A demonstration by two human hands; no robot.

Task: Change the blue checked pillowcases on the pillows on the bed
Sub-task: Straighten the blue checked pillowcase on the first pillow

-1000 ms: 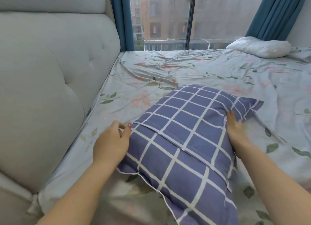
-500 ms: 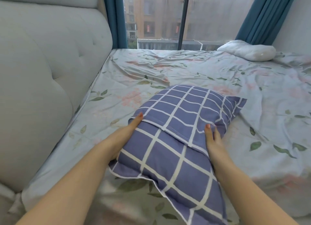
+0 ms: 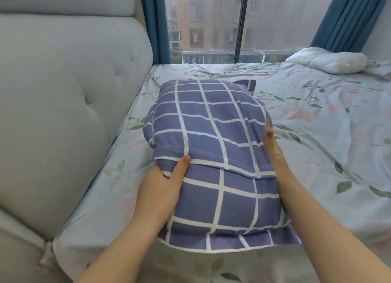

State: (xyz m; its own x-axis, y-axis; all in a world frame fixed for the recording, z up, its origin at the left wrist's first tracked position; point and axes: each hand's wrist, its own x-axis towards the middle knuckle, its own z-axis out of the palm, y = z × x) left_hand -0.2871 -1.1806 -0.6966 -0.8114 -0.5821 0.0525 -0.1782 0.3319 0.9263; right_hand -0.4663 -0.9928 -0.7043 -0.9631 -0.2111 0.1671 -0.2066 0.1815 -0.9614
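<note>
The pillow [image 3: 211, 123] has swung straight; left hand [image 3: 163, 185] now grips it.

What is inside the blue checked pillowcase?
The blue checked pillowcase bulges, so something fills it, but the cloth covers it entirely. The left hand grips the flap edge; the right hand lies flat along its side.

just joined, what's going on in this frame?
A person is working on the checked pillow lying on the bed beside the headboard. The left hand grips the pillowcase at its flap edge, thumb on top. The right hand presses flat against the pillow's right side. The case is not yet off. A white pillow lies at the far corner by the window.
</note>
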